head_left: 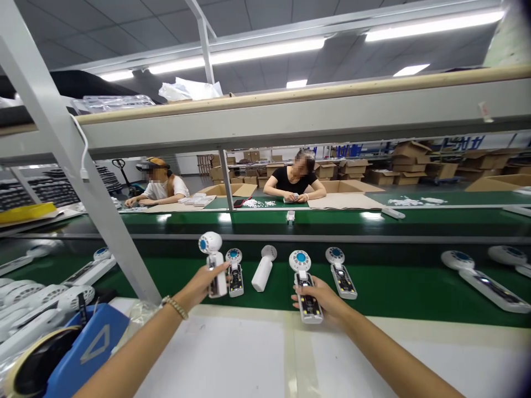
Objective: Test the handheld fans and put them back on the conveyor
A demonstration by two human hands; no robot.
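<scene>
Belt (385,293), green, running crosswise beyond a white bench (232,342). My left hand (203,282) has its fingers (218,269) clamped round the handle of a white device (219,285), held nearly upright, its round, blue-centred head on top. My right hand (326,298) is clamped on a second device (310,307), thumb across the handle; its long axis points away from me, head at the far end, inner parts uncovered and facing up.

Others lie on the belt. An uncovered device (236,281) is just right of my left fingers, its long axis also pointing away; I cannot tell whether they touch. A closed white device (263,273) lies between my hands, about equally near each, its head slanting away to the right. Another uncovered unit (344,282) lies just right of my right hand and farther off, its head slanting away to the left.

I can read no brand or writing; a blue bin (112,326), lower left, bears a letterless triangle outline.
</scene>
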